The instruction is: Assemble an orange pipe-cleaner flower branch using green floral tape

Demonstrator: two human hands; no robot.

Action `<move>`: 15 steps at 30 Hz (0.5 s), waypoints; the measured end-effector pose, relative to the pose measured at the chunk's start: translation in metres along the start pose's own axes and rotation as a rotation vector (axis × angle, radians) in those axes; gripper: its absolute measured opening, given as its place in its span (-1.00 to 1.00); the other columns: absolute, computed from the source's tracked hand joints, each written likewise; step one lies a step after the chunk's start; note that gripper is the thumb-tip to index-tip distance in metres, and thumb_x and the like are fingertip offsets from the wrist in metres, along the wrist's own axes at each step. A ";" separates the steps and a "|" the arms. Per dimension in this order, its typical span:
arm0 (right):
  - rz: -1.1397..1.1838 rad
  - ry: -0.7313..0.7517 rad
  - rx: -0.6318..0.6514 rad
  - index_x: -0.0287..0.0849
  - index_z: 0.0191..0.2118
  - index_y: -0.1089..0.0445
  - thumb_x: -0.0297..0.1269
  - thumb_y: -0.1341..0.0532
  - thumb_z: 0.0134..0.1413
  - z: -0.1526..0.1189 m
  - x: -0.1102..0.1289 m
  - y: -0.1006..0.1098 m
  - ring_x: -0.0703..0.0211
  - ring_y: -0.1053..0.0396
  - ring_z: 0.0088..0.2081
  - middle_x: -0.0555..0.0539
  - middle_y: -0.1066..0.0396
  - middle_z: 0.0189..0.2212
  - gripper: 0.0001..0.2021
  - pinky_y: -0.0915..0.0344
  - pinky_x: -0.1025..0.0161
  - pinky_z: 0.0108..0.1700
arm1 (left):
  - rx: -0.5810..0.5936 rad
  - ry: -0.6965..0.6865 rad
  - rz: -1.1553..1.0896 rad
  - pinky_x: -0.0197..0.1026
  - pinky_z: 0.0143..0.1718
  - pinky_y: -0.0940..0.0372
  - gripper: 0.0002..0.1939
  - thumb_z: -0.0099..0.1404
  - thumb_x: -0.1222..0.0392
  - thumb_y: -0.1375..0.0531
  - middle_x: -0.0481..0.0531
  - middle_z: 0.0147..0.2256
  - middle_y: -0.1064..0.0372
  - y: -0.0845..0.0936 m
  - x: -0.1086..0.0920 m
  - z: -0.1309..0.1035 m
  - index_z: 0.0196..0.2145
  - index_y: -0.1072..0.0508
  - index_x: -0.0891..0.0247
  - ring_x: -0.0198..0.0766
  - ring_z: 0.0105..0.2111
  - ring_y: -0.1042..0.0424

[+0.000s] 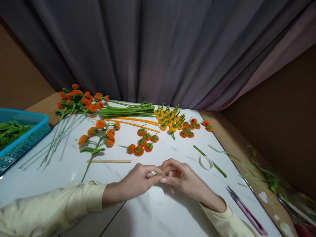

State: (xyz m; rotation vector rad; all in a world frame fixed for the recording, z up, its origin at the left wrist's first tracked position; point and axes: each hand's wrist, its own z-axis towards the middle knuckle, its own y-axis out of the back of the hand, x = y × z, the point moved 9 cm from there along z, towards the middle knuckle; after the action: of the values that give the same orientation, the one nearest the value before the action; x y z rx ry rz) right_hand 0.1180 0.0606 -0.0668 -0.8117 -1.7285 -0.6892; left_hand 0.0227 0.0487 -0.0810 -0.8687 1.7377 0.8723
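Observation:
Over the front middle of the white table [172, 210], my left hand [138, 179] and my right hand [181, 177] meet fingertip to fingertip. Both are closed in a pinch on a small green piece [160, 174], mostly covered by the fingers; its exact kind is unclear. Beyond them sit several orange pipe-cleaner pumpkins [142, 142] with green tops. To the left lies a stem with orange pumpkins and green leaves [98, 144], beside a thin wooden stick [111, 161]. Right of my hands are a white tape roll [205, 163] and a green strip [217, 168].
Purple-handled thread snips [247, 212] lie at the right edge, near green scraps [269, 177]. Along the back are green pipe cleaners [128, 110], orange strips [138, 121], yellow pumpkins [169, 118] and finished orange stems [79, 100]. A blue basket [37, 131] stands left, a dark curtain [158, 49] behind.

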 end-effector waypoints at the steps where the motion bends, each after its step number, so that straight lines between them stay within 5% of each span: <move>1: -0.020 0.009 -0.019 -0.17 -0.29 -0.30 -0.03 -0.35 -0.09 0.000 0.000 0.001 0.38 -0.22 -0.61 0.04 -0.39 -0.47 -0.63 -0.18 0.35 -0.52 | -0.006 -0.008 0.016 -0.35 -0.66 0.20 -0.69 0.21 0.08 -0.15 -0.21 -0.70 0.03 0.001 0.000 0.001 -0.27 -0.53 0.40 -0.46 -0.67 0.14; 10: -0.125 0.030 -0.089 -0.22 -0.25 -0.36 0.13 -0.09 0.14 0.000 0.003 0.008 0.34 -0.09 -0.58 0.08 -0.19 -0.60 -0.56 -0.07 0.33 -0.52 | -0.122 -0.003 0.047 -0.35 -0.62 0.16 -0.75 0.19 0.07 -0.16 -0.21 -0.68 0.00 0.019 -0.002 0.003 -0.38 -0.45 0.34 -0.43 -0.63 0.07; 15: 0.000 0.023 -0.048 -0.26 -0.29 -0.46 0.00 -0.28 0.00 -0.001 0.006 0.004 0.32 -0.28 -0.43 -0.12 -0.35 -0.24 -0.63 -0.15 0.35 -0.51 | -0.059 0.051 -0.037 -0.35 -0.67 0.21 -0.74 0.17 0.02 -0.16 -0.26 -0.73 0.04 0.015 -0.001 0.004 -0.42 -0.38 0.31 -0.44 -0.69 0.11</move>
State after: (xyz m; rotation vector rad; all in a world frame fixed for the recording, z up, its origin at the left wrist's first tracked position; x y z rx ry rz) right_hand 0.1202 0.0629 -0.0602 -0.8345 -1.6969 -0.7397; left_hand 0.0124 0.0595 -0.0784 -0.9668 1.7414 0.8878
